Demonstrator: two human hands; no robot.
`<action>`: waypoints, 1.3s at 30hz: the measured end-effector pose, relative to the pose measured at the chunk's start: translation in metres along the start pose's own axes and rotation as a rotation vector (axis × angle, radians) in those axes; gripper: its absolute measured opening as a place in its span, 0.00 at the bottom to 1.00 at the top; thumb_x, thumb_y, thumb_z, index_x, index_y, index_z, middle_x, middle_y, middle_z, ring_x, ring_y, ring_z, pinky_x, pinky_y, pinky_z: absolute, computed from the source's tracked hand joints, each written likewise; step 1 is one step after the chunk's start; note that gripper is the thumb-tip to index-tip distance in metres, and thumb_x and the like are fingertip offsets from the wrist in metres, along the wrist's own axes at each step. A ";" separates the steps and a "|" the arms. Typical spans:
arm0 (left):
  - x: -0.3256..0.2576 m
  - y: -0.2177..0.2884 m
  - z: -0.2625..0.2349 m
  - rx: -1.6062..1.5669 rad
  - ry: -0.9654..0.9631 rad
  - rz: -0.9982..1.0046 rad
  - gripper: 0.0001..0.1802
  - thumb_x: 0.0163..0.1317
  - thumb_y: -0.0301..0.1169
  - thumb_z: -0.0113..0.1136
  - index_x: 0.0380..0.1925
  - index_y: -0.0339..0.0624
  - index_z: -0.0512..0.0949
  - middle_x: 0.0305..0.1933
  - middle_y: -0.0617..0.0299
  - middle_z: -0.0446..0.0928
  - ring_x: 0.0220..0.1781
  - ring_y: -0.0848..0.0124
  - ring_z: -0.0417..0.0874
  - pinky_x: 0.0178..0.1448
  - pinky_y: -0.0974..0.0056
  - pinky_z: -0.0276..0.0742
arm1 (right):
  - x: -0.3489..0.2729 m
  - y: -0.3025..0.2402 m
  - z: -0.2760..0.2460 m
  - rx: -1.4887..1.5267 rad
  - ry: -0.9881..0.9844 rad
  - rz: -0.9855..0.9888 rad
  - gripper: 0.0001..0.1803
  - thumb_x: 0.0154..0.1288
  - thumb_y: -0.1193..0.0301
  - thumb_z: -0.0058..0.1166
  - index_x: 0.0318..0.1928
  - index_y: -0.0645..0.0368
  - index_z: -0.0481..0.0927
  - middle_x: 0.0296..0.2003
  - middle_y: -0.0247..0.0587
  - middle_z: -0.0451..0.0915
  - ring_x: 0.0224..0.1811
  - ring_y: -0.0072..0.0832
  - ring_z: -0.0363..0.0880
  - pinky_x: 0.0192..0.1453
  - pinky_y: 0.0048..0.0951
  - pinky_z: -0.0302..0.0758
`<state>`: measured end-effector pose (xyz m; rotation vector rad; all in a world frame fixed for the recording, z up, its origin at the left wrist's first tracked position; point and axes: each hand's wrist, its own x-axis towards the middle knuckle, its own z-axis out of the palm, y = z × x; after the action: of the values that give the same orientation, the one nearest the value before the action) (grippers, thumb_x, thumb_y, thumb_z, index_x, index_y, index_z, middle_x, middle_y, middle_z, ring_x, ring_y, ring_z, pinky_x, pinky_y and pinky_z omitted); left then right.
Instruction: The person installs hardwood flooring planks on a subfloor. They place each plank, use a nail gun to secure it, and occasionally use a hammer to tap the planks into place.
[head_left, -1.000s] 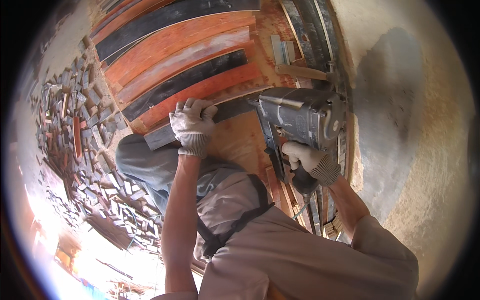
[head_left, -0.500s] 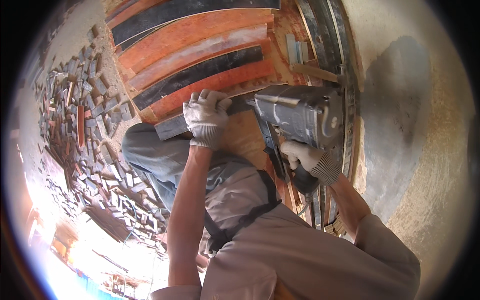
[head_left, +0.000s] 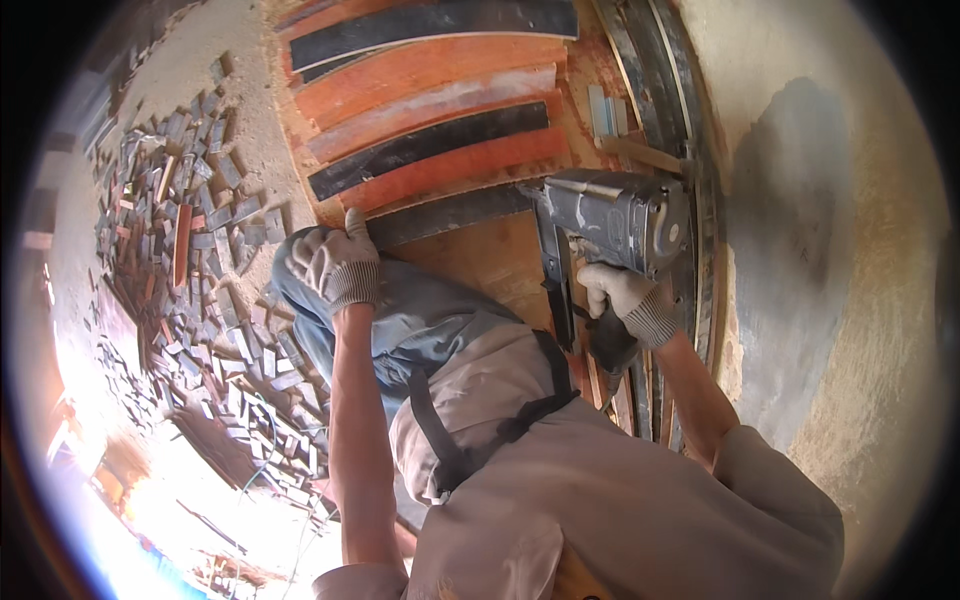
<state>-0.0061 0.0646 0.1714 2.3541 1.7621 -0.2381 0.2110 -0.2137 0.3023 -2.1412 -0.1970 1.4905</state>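
My gloved right hand is closed round the handle of a dark nail gun. The gun's nose rests at the right end of a dark wooden strip. At that strip's left end, beside my bent knee, is my gloved left hand. Its thumb points away along the far edge while its fingers curl down by the knee. The glove hides the strip's end and the finger contact. Beyond lie a reddish strip and another black strip, roughly parallel.
A heap of small wood offcuts covers the floor at left. Long dark boards run along the right, beside a stained wall. A wooden-handled tool and pale nail strips lie past the gun.
My left hand has slid leftward along the dark strip to its end near the knee. The nail gun stays in my right hand at the strip's right end. The view has shifted slightly.
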 end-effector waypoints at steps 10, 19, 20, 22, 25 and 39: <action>-0.038 0.018 0.040 -0.398 -0.460 0.101 0.23 0.71 0.45 0.56 0.61 0.47 0.80 0.54 0.30 0.81 0.60 0.39 0.81 0.54 0.51 0.84 | -0.035 0.044 0.005 0.170 0.092 0.052 0.19 0.69 0.60 0.57 0.23 0.58 0.81 0.20 0.31 0.79 0.26 0.21 0.78 0.41 0.28 0.76; -0.062 0.020 0.080 -0.910 -0.617 0.252 0.30 0.52 0.37 0.82 0.53 0.36 0.81 0.50 0.45 0.86 0.53 0.52 0.87 0.57 0.54 0.83 | -0.043 0.030 0.024 0.100 0.097 0.054 0.14 0.69 0.65 0.58 0.27 0.60 0.81 0.19 0.33 0.79 0.22 0.21 0.76 0.33 0.28 0.74; -0.060 0.021 0.079 -0.804 -0.565 0.325 0.30 0.52 0.40 0.81 0.53 0.38 0.82 0.51 0.46 0.86 0.55 0.49 0.86 0.58 0.52 0.83 | -0.041 0.026 0.027 0.102 0.092 0.059 0.14 0.69 0.65 0.58 0.28 0.60 0.81 0.19 0.33 0.79 0.22 0.21 0.76 0.33 0.28 0.74; -0.061 0.021 0.075 -0.645 -0.476 0.431 0.29 0.52 0.36 0.81 0.53 0.38 0.82 0.51 0.47 0.86 0.54 0.51 0.86 0.57 0.53 0.83 | -0.039 0.019 0.029 0.094 0.094 0.050 0.13 0.70 0.65 0.59 0.30 0.59 0.81 0.19 0.32 0.78 0.22 0.21 0.76 0.31 0.28 0.74; -0.066 0.023 0.064 -0.542 -0.413 0.496 0.29 0.50 0.23 0.81 0.54 0.34 0.82 0.49 0.49 0.87 0.50 0.60 0.89 0.55 0.58 0.86 | -0.035 0.013 0.030 0.066 0.074 0.019 0.10 0.72 0.65 0.58 0.34 0.57 0.80 0.20 0.29 0.75 0.22 0.20 0.74 0.28 0.28 0.73; -0.063 0.027 0.043 -0.535 -0.403 0.539 0.32 0.49 0.42 0.82 0.52 0.39 0.83 0.50 0.44 0.86 0.56 0.45 0.85 0.60 0.50 0.81 | -0.021 0.042 0.046 -0.084 -0.038 -0.065 0.15 0.73 0.59 0.58 0.35 0.57 0.81 0.24 0.31 0.79 0.27 0.22 0.79 0.34 0.32 0.76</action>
<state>0.0019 -0.0116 0.1466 2.0883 0.8356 -0.1227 0.1540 -0.2432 0.2872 -2.1514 -0.3455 1.5111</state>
